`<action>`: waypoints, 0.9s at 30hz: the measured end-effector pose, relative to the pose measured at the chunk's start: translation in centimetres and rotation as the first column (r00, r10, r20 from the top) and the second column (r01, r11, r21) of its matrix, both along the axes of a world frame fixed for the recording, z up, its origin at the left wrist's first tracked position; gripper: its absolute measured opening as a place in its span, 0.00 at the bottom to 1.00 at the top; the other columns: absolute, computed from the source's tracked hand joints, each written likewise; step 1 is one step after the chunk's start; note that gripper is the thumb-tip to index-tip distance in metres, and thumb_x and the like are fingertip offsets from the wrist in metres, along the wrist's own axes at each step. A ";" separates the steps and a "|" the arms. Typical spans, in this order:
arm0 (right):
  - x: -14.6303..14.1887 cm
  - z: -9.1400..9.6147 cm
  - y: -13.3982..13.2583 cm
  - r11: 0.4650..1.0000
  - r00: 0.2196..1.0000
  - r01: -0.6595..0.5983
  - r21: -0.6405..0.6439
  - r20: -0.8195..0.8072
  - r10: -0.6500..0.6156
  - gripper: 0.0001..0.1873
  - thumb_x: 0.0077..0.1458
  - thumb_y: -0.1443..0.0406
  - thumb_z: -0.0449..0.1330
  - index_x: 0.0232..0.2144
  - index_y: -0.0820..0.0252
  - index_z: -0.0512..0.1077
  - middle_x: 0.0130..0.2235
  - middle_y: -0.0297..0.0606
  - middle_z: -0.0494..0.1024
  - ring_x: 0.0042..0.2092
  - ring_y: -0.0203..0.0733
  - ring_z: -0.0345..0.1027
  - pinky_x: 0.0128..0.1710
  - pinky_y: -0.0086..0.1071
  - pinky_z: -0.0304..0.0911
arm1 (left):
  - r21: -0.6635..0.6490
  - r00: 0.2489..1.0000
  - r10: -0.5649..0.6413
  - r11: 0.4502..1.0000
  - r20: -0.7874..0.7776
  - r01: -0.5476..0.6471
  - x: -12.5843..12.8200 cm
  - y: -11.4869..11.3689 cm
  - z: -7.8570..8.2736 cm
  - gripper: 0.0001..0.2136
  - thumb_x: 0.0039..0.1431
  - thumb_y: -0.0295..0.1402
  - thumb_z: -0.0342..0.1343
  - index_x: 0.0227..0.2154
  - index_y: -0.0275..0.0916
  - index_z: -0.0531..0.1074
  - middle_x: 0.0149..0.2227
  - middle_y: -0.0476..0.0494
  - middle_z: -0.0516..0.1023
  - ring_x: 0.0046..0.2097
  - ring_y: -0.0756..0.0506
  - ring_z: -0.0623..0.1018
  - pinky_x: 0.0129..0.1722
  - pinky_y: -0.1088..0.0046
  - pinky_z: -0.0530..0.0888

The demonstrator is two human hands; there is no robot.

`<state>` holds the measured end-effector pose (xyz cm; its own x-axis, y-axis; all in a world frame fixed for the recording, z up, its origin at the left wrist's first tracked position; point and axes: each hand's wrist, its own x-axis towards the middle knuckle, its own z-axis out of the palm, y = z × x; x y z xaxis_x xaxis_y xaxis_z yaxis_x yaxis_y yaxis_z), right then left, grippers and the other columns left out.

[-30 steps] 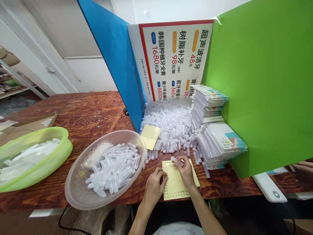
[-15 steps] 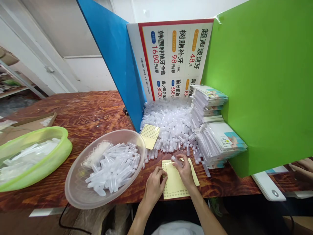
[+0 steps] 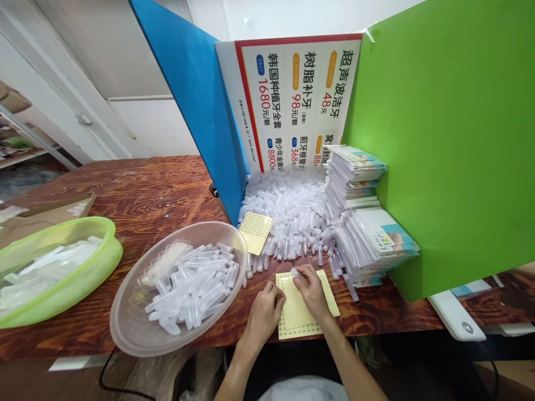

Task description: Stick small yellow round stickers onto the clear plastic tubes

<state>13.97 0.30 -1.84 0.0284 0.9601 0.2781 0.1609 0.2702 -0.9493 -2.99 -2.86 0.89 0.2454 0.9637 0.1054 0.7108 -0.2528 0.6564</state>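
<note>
My right hand [image 3: 310, 291] is closed round a small clear plastic tube [image 3: 295, 273], held low over a yellow sticker sheet [image 3: 297, 312] lying on the wooden table [image 3: 137, 189]. Fingers of my left hand [image 3: 264, 313] are curled, with the fingertips pinching at the sheet's left edge. A clear plastic bowl [image 3: 125, 312] with several tubes lies left of my hands. A large pile of clear tubes [image 3: 292, 211] lies just beyond the sheet.
A second yellow sticker sheet [image 3: 256, 231] leans on the pile. Stacks of bagged cards [image 3: 371, 239] stand to the right. Blue [image 3: 196, 94] and green [image 3: 451, 139] boards and a printed sign [image 3: 296, 94] wall the pile. A green bowl [image 3: 79, 273] sits far left.
My right hand has tipped the tube down closer to the sheet and my left hand. Another person's hand at the far right edge has gone out of view.
</note>
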 end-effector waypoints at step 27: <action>-0.5 1.5 -0.6 0.989 0.982 -0.146 0.012 0.118 0.144 0.08 0.60 0.69 0.60 0.41 0.55 0.76 0.42 0.39 0.73 0.47 0.46 0.68 0.48 0.36 0.64 | -0.139 0.860 0.175 0.983 0.479 -0.122 0.9 2.0 1.2 0.13 0.63 0.44 0.53 0.31 0.39 0.71 0.34 0.46 0.71 0.37 0.45 0.73 0.39 0.68 0.71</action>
